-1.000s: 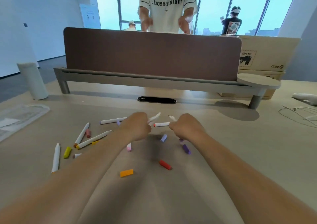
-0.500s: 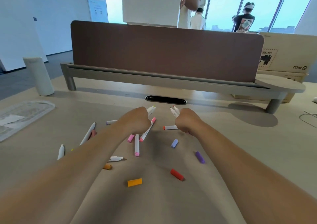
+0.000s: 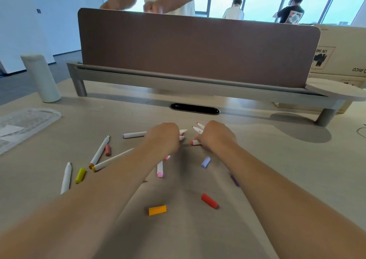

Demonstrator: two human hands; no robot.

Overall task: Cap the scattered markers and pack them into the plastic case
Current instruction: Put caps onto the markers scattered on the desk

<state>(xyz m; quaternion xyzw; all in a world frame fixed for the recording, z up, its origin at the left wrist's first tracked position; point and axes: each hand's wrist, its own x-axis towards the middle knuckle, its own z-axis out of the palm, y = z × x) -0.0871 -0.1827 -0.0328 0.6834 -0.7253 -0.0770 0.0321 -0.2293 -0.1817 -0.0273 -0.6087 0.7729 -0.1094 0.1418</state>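
My left hand (image 3: pixel 162 137) and right hand (image 3: pixel 215 137) sit mid-frame, each curled round uncapped markers (image 3: pixel 197 129), tips pointing up-frame. The loose caps lie lower in the frame: the red cap (image 3: pixel 209 200) nearer my right, the orange cap (image 3: pixel 157 210) between my forearms. The plastic case (image 3: pixel 29 120) lies far left, well apart.

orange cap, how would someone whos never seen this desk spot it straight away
On the beige desk, look between the person's forearms, nearest the camera. The orange cap lies left of the red cap. It is orange and nearer; its neighbour is red.
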